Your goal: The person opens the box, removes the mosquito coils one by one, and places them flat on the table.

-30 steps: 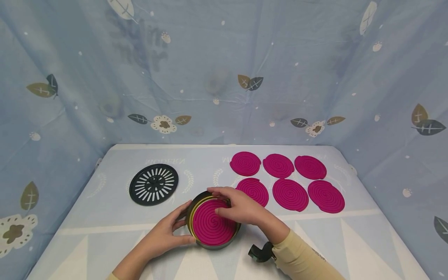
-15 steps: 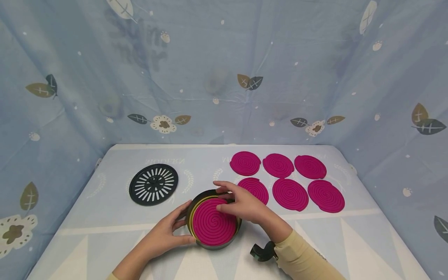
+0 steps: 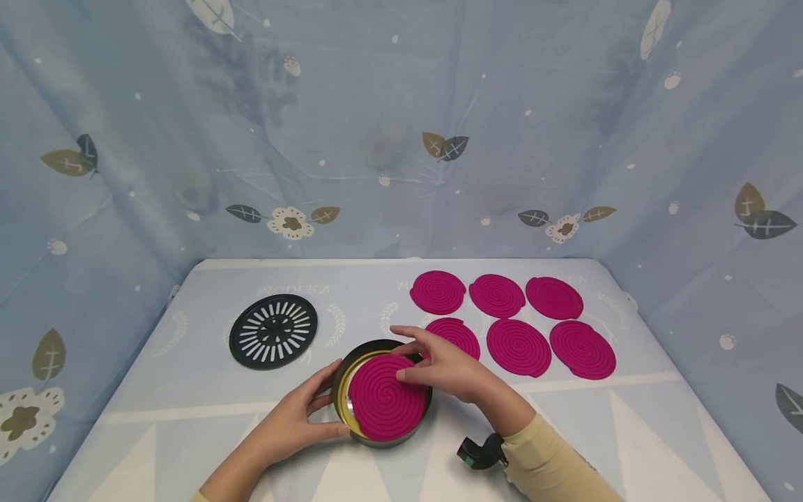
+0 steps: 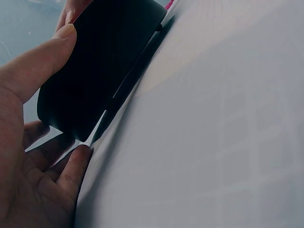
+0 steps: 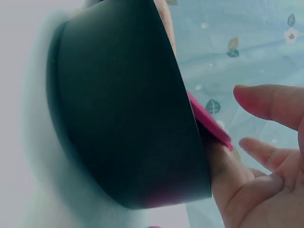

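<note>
A round dark tin (image 3: pixel 340 380) with a yellowish inner rim stands near the front of the table. My left hand (image 3: pixel 301 411) holds its left side, thumb in front and fingers behind; the left wrist view shows this grip on the dark wall (image 4: pixel 102 61). A magenta mosquito coil (image 3: pixel 383 408) lies tilted in the tin, its right edge raised above the rim. My right hand (image 3: pixel 442 366) reaches in at the right, a finger under the raised coil edge (image 5: pixel 209 121). Its thumb stands apart from the coil in the right wrist view. The fingertips inside the tin are hidden.
Several magenta coils (image 3: pixel 518 346) lie in two rows at the back right. A black slotted lid (image 3: pixel 273 332) lies at the back left. Patterned blue cloth (image 3: pixel 376 104) hangs around the table (image 3: pixel 157 390). A black device (image 3: pixel 479 452) is on the right wrist.
The coil in the tin has tilted and shifted right, baring part of the tin's inside at the left. My right hand has moved slightly right. The left hand keeps its hold.
</note>
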The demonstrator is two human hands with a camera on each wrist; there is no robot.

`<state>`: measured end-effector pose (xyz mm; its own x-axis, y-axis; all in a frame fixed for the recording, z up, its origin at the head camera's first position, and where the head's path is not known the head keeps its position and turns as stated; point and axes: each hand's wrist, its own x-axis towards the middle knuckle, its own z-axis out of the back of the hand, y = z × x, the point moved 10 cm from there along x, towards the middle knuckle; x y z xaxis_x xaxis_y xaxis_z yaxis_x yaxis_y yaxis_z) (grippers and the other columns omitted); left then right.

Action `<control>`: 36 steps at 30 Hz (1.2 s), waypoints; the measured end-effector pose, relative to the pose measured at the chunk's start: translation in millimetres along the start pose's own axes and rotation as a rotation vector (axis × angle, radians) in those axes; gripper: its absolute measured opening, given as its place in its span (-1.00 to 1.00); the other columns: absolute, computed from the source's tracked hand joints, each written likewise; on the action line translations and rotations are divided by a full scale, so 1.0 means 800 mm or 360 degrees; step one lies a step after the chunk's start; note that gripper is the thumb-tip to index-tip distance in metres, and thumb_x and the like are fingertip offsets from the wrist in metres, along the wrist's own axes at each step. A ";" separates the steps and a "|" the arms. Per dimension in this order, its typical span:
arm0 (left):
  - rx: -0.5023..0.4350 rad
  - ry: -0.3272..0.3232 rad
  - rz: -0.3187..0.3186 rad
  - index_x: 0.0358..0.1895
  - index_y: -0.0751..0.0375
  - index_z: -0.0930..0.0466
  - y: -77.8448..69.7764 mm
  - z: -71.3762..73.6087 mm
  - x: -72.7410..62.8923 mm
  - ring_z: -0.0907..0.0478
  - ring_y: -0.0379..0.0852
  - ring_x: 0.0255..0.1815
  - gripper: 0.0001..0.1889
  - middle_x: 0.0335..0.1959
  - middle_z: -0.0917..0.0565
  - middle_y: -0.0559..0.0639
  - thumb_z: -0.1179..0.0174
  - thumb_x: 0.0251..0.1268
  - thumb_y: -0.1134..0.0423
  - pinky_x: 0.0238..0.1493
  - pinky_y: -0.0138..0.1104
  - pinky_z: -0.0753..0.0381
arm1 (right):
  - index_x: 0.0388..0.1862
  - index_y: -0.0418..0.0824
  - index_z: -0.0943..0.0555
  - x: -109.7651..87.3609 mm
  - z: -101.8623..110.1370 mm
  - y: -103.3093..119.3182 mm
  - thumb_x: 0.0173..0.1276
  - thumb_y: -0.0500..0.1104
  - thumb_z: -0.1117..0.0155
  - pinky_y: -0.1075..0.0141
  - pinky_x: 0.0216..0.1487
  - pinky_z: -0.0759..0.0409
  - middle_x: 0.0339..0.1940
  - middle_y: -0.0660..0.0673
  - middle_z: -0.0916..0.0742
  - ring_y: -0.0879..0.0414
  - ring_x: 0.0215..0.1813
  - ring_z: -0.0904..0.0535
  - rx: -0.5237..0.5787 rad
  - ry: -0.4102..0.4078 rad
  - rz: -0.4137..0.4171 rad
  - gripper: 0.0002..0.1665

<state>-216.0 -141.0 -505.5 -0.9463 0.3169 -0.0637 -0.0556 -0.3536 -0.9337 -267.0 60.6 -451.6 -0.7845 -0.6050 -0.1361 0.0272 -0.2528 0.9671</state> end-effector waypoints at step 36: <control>0.0018 -0.0006 0.0000 0.54 -0.11 -0.14 -0.003 0.000 0.000 -0.28 -0.08 0.44 0.14 0.44 -0.33 -0.06 -0.64 -0.22 0.01 0.35 -0.42 -0.42 | 0.34 -0.14 -0.52 -0.017 -0.004 -0.014 0.30 -0.30 -0.40 0.16 -0.18 -0.81 -0.27 -0.19 -0.77 0.08 -0.25 -0.70 0.0108 0.0080 -0.0093 -0.39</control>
<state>-216.1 -140.4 -503.6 -0.9475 0.3136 -0.0623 -0.0593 -0.3638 -0.9296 -254.2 69.2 -460.9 -0.7512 -0.6286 -0.2014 -0.0610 -0.2377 0.9694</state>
